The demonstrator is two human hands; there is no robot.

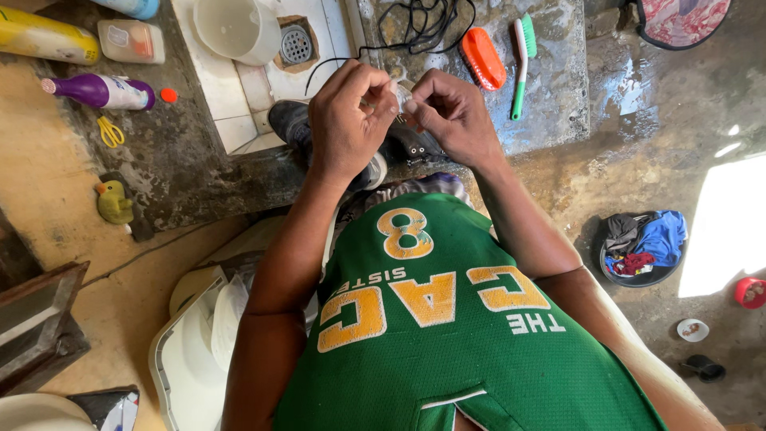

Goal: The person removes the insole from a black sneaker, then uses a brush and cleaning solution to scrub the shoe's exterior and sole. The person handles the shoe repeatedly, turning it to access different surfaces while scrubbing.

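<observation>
My left hand (347,120) and my right hand (451,112) meet in front of my chest, fingertips pinched together on a small clear packet (401,97) held between them. Directly under the hands a dark shoe (297,128) rests on the edge of the wet concrete ledge (183,160); its far part is hidden by my hands. A black lace or cord (415,24) lies coiled on the ledge just beyond. I wear a green jersey (447,335).
A white bucket (238,28) and floor drain (296,44) sit in the tiled basin. An orange scrub brush (483,57) and green toothbrush (520,68) lie to the right. Bottles (100,90), yellow scissors (110,132), a duck toy (114,201) are left. A basin of clothes (642,249) stands on the floor.
</observation>
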